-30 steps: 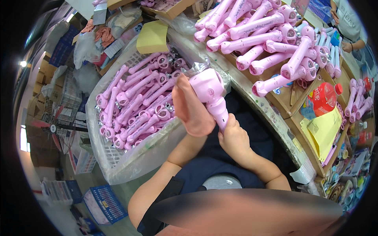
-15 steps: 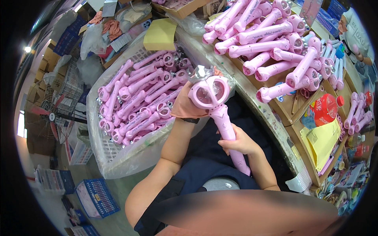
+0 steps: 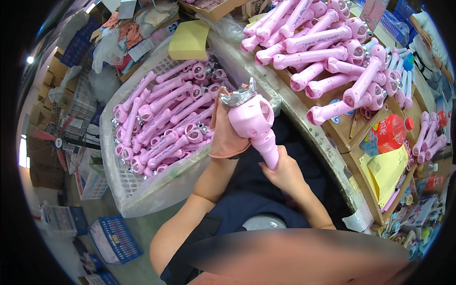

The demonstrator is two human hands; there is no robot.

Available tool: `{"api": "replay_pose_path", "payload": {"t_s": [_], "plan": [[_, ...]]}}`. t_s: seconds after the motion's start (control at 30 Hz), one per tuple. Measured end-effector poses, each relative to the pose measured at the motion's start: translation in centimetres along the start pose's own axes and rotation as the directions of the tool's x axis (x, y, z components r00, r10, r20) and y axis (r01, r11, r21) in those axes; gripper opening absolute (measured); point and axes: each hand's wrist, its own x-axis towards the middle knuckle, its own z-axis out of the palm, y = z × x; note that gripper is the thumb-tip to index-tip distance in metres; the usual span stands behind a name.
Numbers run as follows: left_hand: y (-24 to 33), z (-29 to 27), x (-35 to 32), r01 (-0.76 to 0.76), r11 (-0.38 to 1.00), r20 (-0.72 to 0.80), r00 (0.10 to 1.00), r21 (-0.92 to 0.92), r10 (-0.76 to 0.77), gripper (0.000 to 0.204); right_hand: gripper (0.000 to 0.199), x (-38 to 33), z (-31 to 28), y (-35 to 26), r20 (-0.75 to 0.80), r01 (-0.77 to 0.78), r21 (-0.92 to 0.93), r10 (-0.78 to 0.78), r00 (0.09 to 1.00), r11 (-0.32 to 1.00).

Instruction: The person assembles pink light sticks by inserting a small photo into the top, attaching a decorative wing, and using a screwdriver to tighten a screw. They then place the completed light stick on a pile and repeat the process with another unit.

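A pink toy wand [image 3: 251,118] with a round, windowed head and a silver crown tilts in front of my body, crown end up. My right hand [image 3: 286,175] is closed round its handle, and the lower end is hidden by the hand. A peach cloth [image 3: 227,135] covers my left hand [image 3: 223,118] and lies against the left side of the wand's head. Fingers of that hand are hidden beneath the cloth. To the left, a basket [image 3: 124,183] lined with clear plastic holds a heap of similar pink wands [image 3: 164,116].
More pink wands [image 3: 323,57] are piled on the bench [image 3: 304,111] at upper right. Beside them stand a red-labelled bottle [image 3: 390,133] and yellow papers [image 3: 387,175]. A yellow sheet [image 3: 189,40] sits at the basket's far rim. Another person [image 3: 432,42] is at far right.
The wand has turned about its length, so its window faces right and the crown leans left. My right hand has slid up the handle toward the head.
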Motion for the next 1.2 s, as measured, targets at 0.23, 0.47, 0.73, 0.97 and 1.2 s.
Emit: {"api": "replay_pose_path", "payload": {"t_s": [0.23, 0.47, 0.73, 0.97, 1.2], "plan": [[1.9, 2.1, -0.2, 0.435, 0.860, 0.170, 0.899, -0.267, -0.403, 0.049, 0.040, 0.3, -2.2, 1.3, 0.504, -0.280, 0.520, -0.026, 0.863, 0.807], [0.8, 1.1, -2.2, -0.533, 0.378, 0.483, 0.846, 0.757, 0.225, 0.060, 0.037, 1.2, -1.5, 1.5, 0.480, -0.338, 0.687, -0.053, 0.876, 0.644], [0.1, 0.1, -3.1, -0.459, 0.265, 0.412, 0.886, 0.848, 0.214, 0.044, 0.039, 0.3, 0.5, -0.1, -0.030, 0.035, 0.026, -0.034, 0.999, 0.999], [0.8, 0.9, -0.4, 0.157, 0.977, 0.228, 0.956, 0.141, -0.187, 0.042, 0.031, 1.1, -2.5, 3.0, 0.622, -0.413, 0.684, -0.186, 0.760, 0.602], [0.0, 2.1, -1.4, -0.382, 0.457, 0.447, 0.894, 0.803, -0.039, 0.040, 0.037, 1.5, 0.2, 4.9, 0.508, -0.773, 0.609, -0.661, 0.552, -0.178]]}}
